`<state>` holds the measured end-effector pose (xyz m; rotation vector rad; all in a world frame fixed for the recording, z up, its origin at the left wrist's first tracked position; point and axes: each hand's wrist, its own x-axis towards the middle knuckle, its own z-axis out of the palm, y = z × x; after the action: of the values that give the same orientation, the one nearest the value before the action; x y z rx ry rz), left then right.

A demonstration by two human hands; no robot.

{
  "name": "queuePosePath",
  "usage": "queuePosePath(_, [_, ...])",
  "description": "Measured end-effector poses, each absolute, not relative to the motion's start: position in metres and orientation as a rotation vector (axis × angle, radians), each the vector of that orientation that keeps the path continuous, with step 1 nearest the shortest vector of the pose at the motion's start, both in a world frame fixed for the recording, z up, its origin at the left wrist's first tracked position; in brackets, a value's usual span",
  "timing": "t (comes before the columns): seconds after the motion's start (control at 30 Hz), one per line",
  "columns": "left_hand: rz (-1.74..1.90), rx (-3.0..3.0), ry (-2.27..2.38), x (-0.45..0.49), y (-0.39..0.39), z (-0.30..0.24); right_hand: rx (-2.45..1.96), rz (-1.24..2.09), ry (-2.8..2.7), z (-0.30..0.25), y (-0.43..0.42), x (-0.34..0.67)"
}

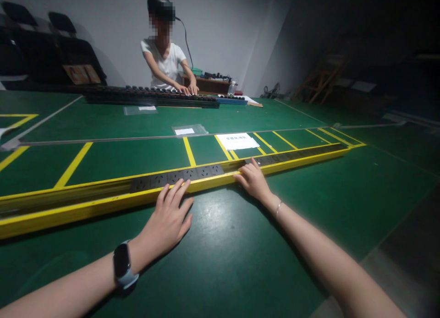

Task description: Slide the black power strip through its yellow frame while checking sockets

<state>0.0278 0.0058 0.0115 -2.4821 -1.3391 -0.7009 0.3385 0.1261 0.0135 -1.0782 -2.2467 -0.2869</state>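
A long yellow-edged channel [103, 205] lies across the green table, with black socket modules [205, 171] in its middle stretch. My left hand [171, 212] is open, its fingers spread and fingertips resting on the channel's near wall beside these sockets. Further right, my right hand [253, 178] has curled fingers over the near wall, by the left end of another row of black modules [292, 156]. Between the two rows is a short gap in the channel. Whatever lies under my right fingertips is hidden.
Behind the channel lie a white printed sheet [238, 141] and a plastic bag [189, 130] with a label, among yellow tape lines. Across the table a person in a white shirt [167, 63] has both hands on a long black rail [151, 97]. Black chairs [63, 43] stand back left.
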Motion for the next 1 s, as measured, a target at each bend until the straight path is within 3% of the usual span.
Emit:
queuePosePath(0.23, [-0.717, -2.452, -1.371, 0.031, 0.007, 0.009, -1.009, -0.239, -2.197, 0.017, 0.107, 0.319])
queuePosePath(0.47, [-0.695, -2.457, -1.378, 0.032, 0.006, 0.01, -0.78, -0.09, -2.481, 0.025, 0.084, 0.289])
queuePosePath(1.0, [-0.69, -2.452, -1.364, 0.032, 0.007, 0.009, -0.769, -0.083, -2.425, 0.026, 0.09, 0.291])
